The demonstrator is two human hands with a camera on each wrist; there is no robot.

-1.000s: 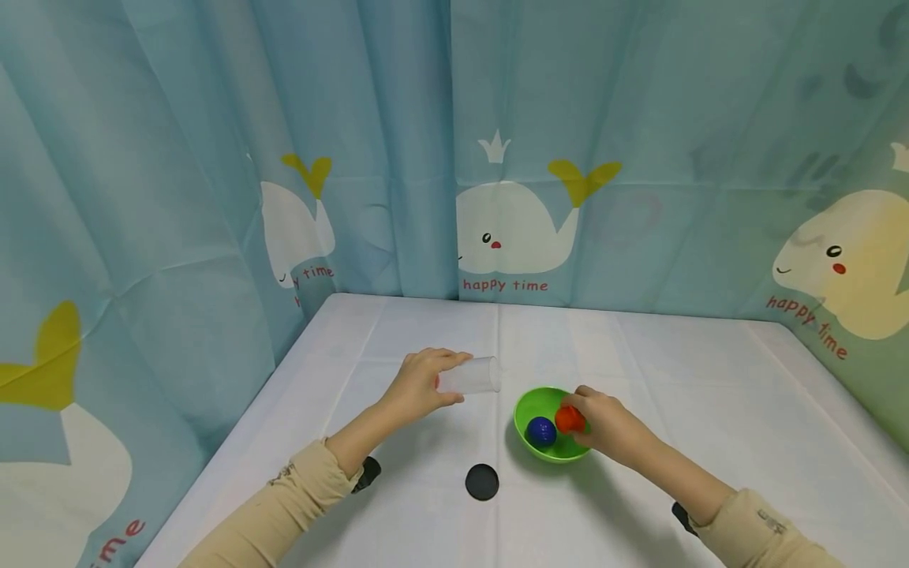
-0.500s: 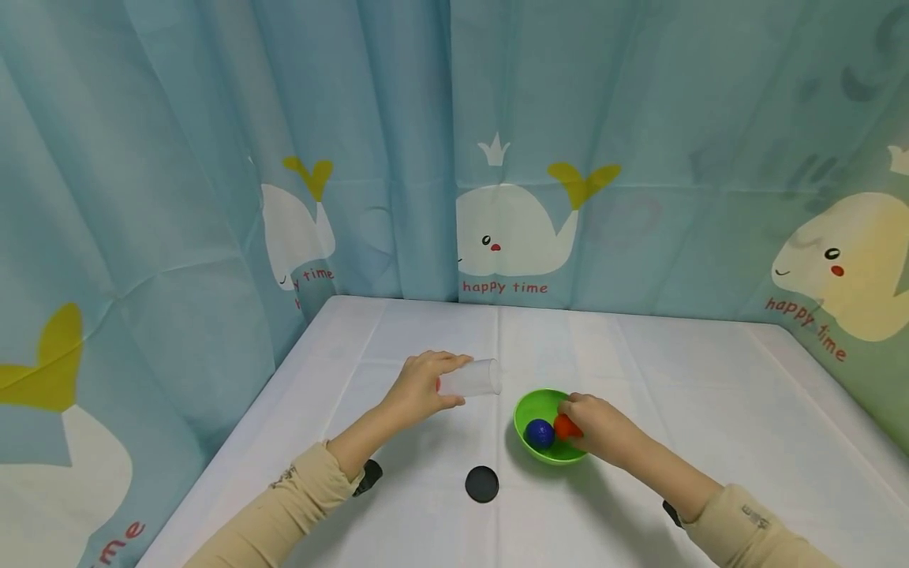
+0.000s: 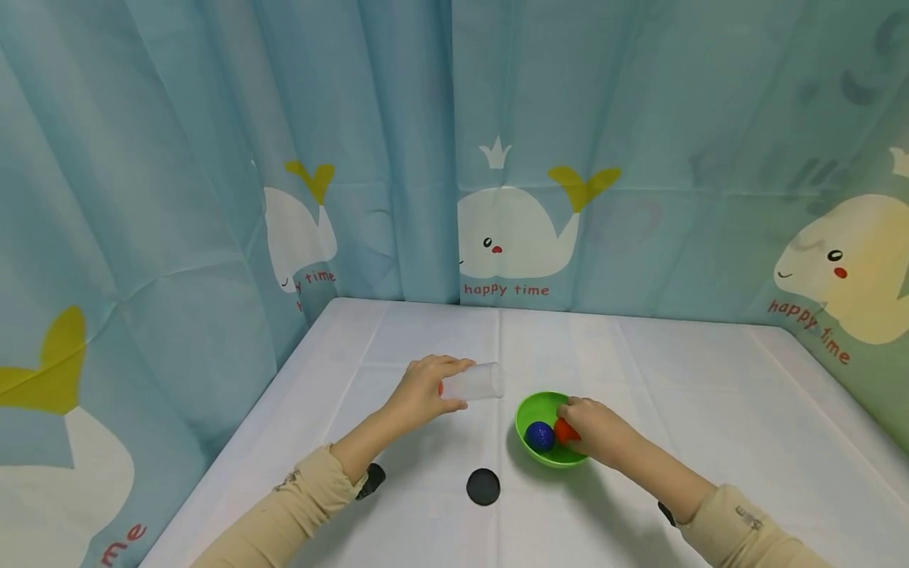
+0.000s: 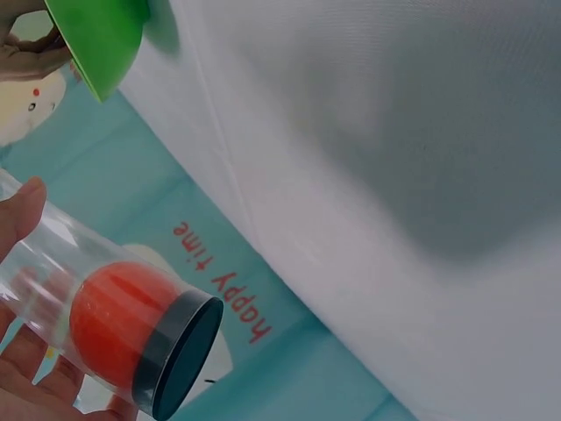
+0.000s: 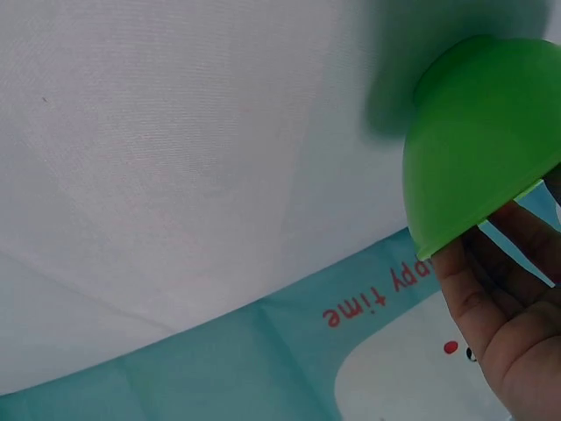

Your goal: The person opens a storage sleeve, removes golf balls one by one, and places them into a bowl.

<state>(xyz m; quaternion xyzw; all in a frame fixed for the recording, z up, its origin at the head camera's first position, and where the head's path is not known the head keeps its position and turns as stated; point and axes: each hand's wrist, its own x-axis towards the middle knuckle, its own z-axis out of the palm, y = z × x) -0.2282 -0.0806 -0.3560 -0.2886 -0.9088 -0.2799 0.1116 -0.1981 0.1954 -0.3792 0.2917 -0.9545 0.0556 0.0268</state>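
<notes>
My left hand (image 3: 422,394) grips a clear plastic tube (image 3: 481,382), held on its side above the table with its open mouth to the right. In the left wrist view a red-orange ball (image 4: 118,320) sits inside the tube against its black end cap (image 4: 180,360). The fingers of my right hand (image 3: 604,434) reach into a green bowl (image 3: 533,407) and hold an orange ball (image 3: 564,431). Beside that ball lies a blue ball (image 3: 540,436). From the right wrist, the bowl's wall (image 5: 486,140) hides the balls and the fingertips.
A round black lid (image 3: 483,487) lies flat on the white-covered table (image 3: 398,521), in front of the bowl and to its left. Behind the table hangs a blue curtain (image 3: 412,158) printed with whales.
My right hand has lowered slightly with the orange ball, deeper into the bowl and a little to the left. The left hand keeps the tube almost in the same place.
</notes>
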